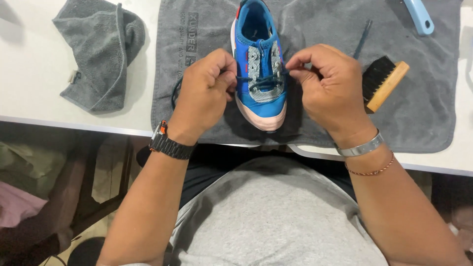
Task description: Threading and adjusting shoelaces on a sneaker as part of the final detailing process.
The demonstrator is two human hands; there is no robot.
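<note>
A small blue shoe (259, 54) with a white sole and pale toe cap lies on a grey towel (423, 113), toe pointing toward me. A dark blue lace (261, 80) runs across its grey mesh tongue. My left hand (204, 93) pinches the lace's left end beside the shoe. My right hand (332, 88) pinches the right end at the shoe's other side. A loop of the lace (173, 96) trails off to the left under my left hand.
A wooden brush with black bristles (384, 81) lies right of my right hand. A light blue handle (419, 17) and a thin dark tool (362, 39) lie further back. A crumpled grey cloth (101, 54) sits on the white table (29, 74) at the left.
</note>
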